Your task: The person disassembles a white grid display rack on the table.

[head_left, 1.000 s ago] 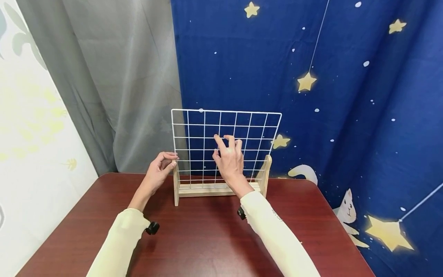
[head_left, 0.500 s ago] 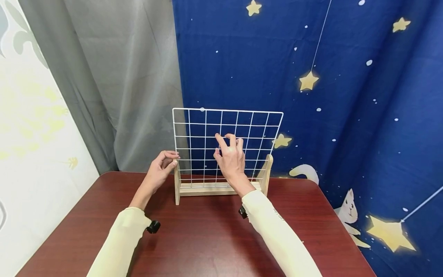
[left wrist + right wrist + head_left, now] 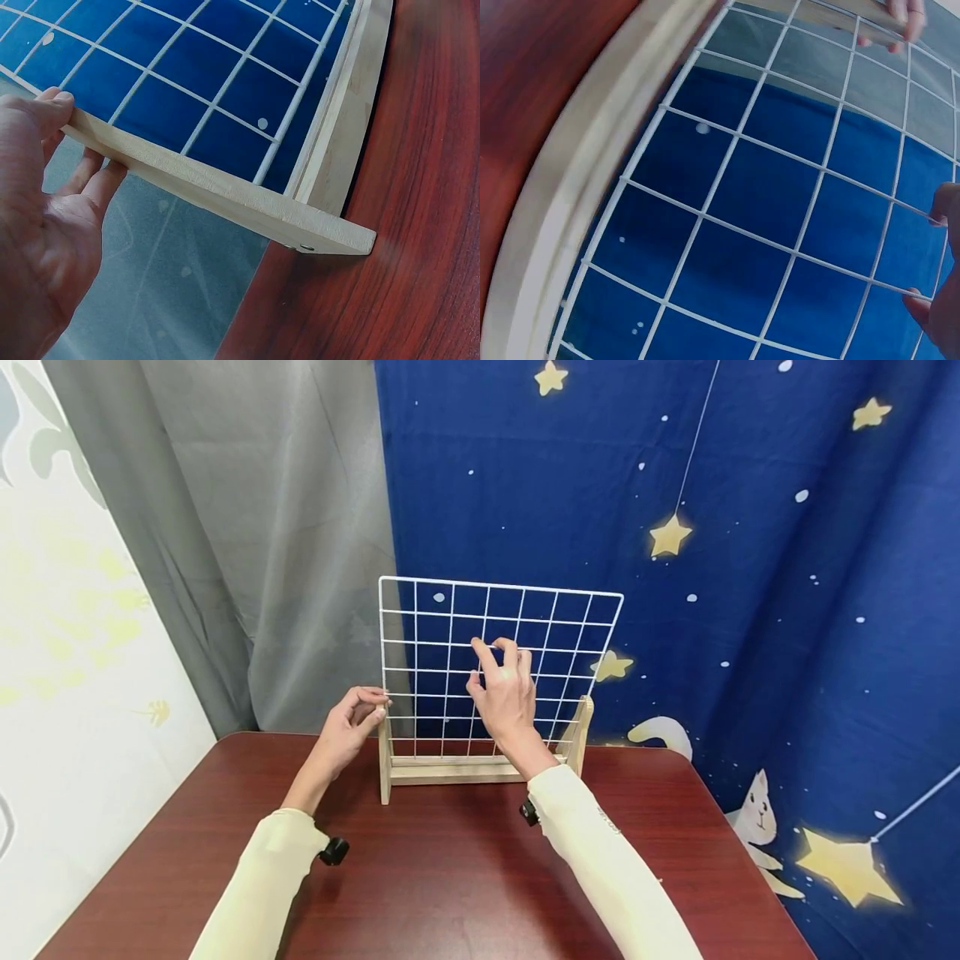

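Observation:
A white wire grid panel (image 3: pixel 501 586) stands upright, tilted slightly with its left side higher, in a pale wooden stand (image 3: pixel 457 774). My left hand (image 3: pixel 342 727) pinches the top of the stand's left side post (image 3: pixel 225 191) between thumb and fingers. Curled over wires near the middle of the grid is my right hand (image 3: pixel 506 697); in the right wrist view only its fingertips (image 3: pixel 945 206) show at the right edge. The grid's bottom wire runs beside the stand's crossbar (image 3: pixel 562 195), with a narrow gap between them.
The stand rests towards the back of a dark red wooden table (image 3: pixel 435 877). A grey curtain (image 3: pixel 300 527) and a blue star-patterned curtain (image 3: pixel 510 468) hang behind it. A white patterned panel (image 3: pixel 90 693) is on the left.
My right hand has moved up a little and the grid has risen with it, more on its left side. My left hand keeps its place on the post.

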### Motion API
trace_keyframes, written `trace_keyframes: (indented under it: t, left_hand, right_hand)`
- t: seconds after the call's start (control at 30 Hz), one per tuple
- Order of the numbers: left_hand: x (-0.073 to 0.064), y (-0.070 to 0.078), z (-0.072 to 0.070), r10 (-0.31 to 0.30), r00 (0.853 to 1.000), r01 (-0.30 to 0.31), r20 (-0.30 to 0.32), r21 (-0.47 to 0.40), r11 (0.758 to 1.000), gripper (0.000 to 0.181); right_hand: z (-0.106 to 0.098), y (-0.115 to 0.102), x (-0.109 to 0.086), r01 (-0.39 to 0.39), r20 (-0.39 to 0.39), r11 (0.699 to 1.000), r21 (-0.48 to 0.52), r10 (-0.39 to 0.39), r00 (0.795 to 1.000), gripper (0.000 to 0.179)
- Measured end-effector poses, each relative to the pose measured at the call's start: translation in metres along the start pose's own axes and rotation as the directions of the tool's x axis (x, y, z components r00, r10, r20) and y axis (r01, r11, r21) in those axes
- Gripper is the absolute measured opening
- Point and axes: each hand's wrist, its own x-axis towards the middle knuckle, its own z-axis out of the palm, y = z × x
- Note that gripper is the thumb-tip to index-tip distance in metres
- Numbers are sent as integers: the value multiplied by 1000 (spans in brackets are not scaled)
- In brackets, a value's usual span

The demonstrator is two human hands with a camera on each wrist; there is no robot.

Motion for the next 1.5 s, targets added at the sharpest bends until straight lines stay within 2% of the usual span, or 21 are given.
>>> trace_keyframes:
  t: [0.27,0.5,0.93,1.27,1.5]
  left_hand:
    - [-2,4,0,-23,1000,22,6,11,1000,25]
    - [-4,4,5,11,1000,-11,-17,-14,1000,26]
    - [-2,0,5,16,999,-18,-30,-39,999,24]
    - [-2,2,8,31,998,-34,-60,-52,998,23]
    - [-2,1,9,41,997,-43,-60,-44,998,24]
  right_hand:
    - [-4,2,9,15,28,1000,0,-15,999,54]
    - [-7,5,13,60,34,998,1,-60,998,54]
    - [-16,7,28,83,69,996,9,-84,994,56]
    - [-22,6,45,119,67,993,8,-119,991,56]
    - [-28,5,59,100,35,995,10,-101,994,54]
